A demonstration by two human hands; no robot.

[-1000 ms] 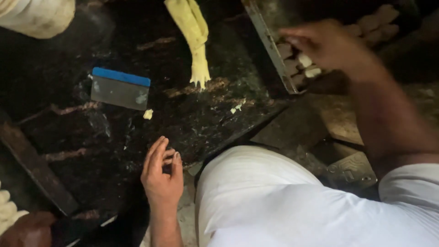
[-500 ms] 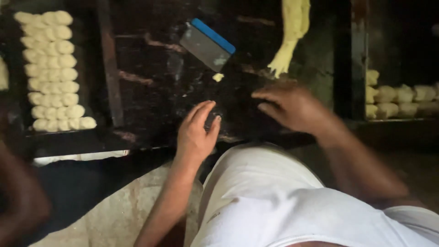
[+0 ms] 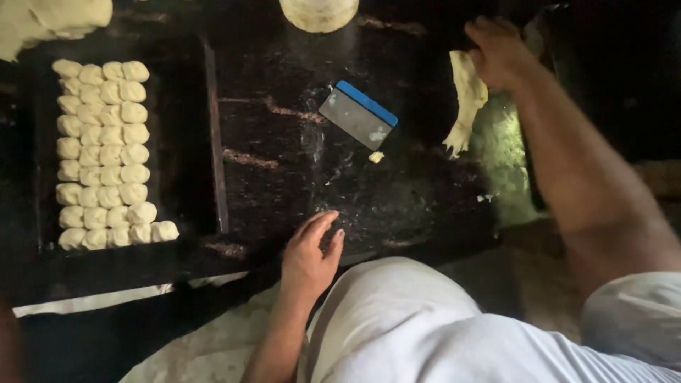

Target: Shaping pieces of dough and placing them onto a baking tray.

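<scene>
At worktop (image 3: 298,177) far edge, right hand (image 3: 500,53) grip closed on dough strip (image 3: 464,106); left hand (image 3: 308,259) flat, grip wide, empty, near scraper (image 3: 357,115).

Right hand (image 3: 500,53) gripping dough strip (image 3: 464,106), left hand (image 3: 308,259) flat on dark counter (image 3: 284,142), scraper (image 3: 358,113) between

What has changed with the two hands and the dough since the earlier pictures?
The right hand has moved up from the near edge of the table and now grips the top of the long dough strip. The left hand stays flat at the near edge. The scraper and the small dough crumb lie as before.
</scene>
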